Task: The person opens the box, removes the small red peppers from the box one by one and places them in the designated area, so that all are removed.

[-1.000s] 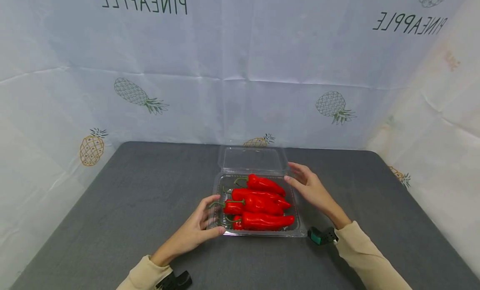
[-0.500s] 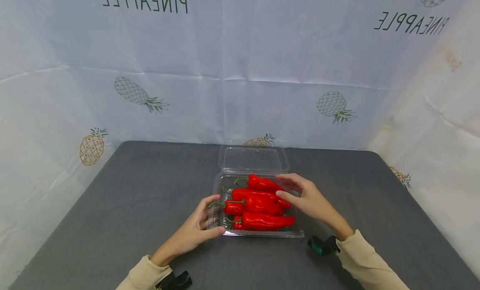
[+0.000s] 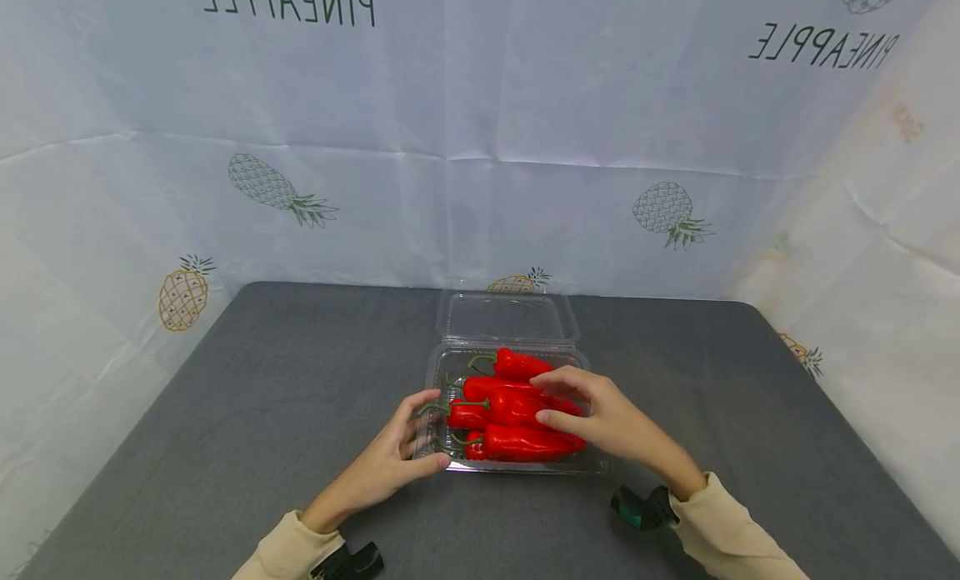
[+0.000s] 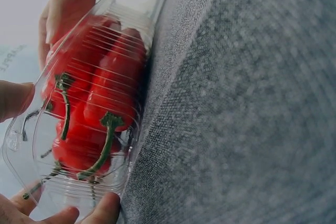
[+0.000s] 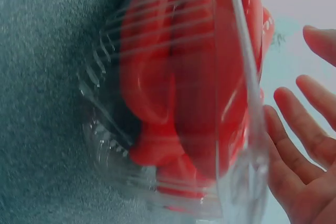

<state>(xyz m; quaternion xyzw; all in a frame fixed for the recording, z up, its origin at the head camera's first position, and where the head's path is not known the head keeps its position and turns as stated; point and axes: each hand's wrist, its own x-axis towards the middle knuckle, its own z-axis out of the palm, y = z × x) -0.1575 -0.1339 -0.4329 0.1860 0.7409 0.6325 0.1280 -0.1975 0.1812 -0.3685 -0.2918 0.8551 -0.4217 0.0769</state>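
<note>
A clear plastic clamshell container (image 3: 525, 469) sits on the table with several red peppers (image 3: 517, 443) in it, their green stems pointing left. Its hinged lid (image 3: 506, 317) lies back behind the base. My left hand (image 3: 382, 463) holds the container's left end; in the left wrist view its thumb (image 4: 14, 99) is at the rim and the other fingers lie along the ribbed wall. Over the right ends of the peppers hovers my right hand (image 3: 603, 413), fingers spread and relaxed. In the right wrist view these fingers (image 5: 299, 156) are just above the rim, holding nothing.
The container stands near the middle of a dark grey table (image 3: 315, 347). Behind the table hangs a pale curtain (image 3: 450, 213) printed with pineapples. A dark device (image 3: 645, 507) is strapped to the right wrist, and another device (image 3: 348, 562) to the left.
My right hand has moved from the container's far right corner leftward and nearer, over the peppers. The left hand and the peppers stay where they were.
</note>
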